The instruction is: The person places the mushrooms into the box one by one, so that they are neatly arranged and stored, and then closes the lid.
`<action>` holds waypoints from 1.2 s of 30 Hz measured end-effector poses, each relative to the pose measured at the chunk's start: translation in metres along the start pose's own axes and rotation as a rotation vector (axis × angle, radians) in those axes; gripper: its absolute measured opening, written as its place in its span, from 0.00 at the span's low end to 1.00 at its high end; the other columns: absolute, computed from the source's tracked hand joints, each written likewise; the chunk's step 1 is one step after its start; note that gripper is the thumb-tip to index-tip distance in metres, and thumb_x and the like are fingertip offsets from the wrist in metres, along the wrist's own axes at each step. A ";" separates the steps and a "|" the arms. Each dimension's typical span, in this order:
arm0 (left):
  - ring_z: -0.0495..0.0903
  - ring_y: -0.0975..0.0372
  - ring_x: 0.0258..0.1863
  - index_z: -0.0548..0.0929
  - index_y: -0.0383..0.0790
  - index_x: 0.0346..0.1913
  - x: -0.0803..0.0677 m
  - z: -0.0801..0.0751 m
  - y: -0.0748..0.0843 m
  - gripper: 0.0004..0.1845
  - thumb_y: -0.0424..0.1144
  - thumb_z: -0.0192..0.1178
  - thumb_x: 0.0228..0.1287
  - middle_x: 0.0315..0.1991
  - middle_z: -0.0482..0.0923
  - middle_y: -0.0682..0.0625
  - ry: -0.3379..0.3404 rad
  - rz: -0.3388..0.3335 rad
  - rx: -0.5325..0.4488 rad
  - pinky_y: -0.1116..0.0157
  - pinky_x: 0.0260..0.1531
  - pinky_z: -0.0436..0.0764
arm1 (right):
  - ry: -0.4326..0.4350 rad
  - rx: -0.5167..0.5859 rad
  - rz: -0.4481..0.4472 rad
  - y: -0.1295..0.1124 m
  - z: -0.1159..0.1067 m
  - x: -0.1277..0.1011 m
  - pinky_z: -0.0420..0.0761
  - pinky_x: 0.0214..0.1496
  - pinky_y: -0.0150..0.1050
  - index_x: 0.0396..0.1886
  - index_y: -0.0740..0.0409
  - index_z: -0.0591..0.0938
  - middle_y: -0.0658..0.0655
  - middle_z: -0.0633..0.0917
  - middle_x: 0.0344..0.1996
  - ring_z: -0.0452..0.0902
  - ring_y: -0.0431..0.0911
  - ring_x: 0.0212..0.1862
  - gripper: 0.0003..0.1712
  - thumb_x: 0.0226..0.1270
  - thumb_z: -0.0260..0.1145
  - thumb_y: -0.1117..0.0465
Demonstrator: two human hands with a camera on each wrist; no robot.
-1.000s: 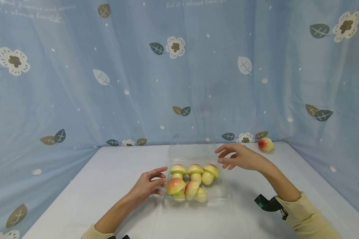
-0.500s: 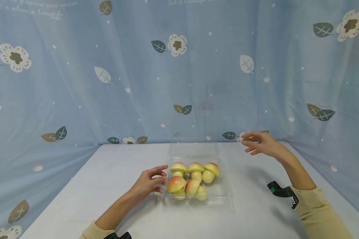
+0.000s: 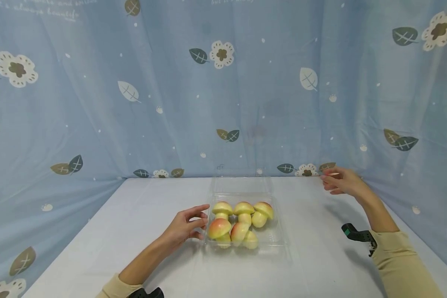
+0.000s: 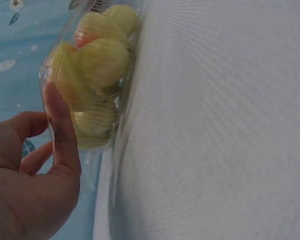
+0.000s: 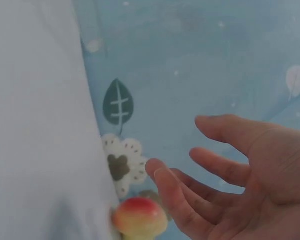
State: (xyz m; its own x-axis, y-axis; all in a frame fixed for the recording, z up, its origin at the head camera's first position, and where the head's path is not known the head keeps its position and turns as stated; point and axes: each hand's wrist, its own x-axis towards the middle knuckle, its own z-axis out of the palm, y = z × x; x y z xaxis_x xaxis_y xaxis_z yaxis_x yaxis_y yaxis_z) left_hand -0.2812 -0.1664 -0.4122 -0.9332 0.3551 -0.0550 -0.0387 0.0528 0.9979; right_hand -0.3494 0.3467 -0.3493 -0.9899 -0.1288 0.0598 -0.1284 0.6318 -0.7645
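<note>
While the head view covers the whole table (image 3: 134, 231), it hides one detail. A clear plastic box (image 3: 246, 225) sits at the middle of the table with its lid (image 3: 241, 184) folded back toward the curtain (image 3: 97, 103). Six toy mushrooms (image 3: 242, 225) lie inside it, three in the far row and three in the near row. The left hand (image 3: 186, 227) rests against the box's left wall, fingers loosely spread and lightly bent. The right hand (image 3: 344, 182) is out at the far right corner of the table, well apart from the box, fingers apart and holding nothing. No loose mushroom can be seen from here; the hand covers that spot.

From the left wrist view, the thumb (image 4: 62, 135) lies flat against the clear wall of the box (image 4: 85, 85), with the other fingers curled loosely behind it. Whether they also touch the box cannot be told. The mushrooms (image 4: 97, 62) press close to that wall.

From the right wrist view, one more mushroom (image 5: 140, 219), red on top and yellow below, stands on the table where it meets the curtain (image 5: 200, 55). The right hand (image 5: 240, 185) is open just beside it, fingers spread, the nearest fingertip close to the cap but not yet closed around it.

Judged from these views, six mushrooms are packed and the seventh remains outside. The lid is not yet shut.
</note>
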 end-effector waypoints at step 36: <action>0.77 0.63 0.36 0.65 0.40 0.73 0.004 -0.003 0.003 0.34 0.36 0.63 0.66 0.48 0.73 0.49 -0.005 -0.006 0.015 0.69 0.28 0.85 | 0.073 -0.033 0.079 0.042 -0.012 0.009 0.88 0.42 0.40 0.69 0.77 0.61 0.83 0.70 0.60 0.83 0.62 0.49 0.41 0.76 0.52 0.44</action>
State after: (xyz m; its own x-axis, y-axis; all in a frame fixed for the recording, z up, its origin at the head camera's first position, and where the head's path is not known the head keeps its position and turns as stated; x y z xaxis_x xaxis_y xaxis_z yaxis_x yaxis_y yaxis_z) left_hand -0.2856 -0.1677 -0.4097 -0.9313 0.3591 -0.0608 -0.0385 0.0690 0.9969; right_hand -0.3648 0.3807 -0.3729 -0.9986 -0.0225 0.0481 -0.0509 0.6628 -0.7470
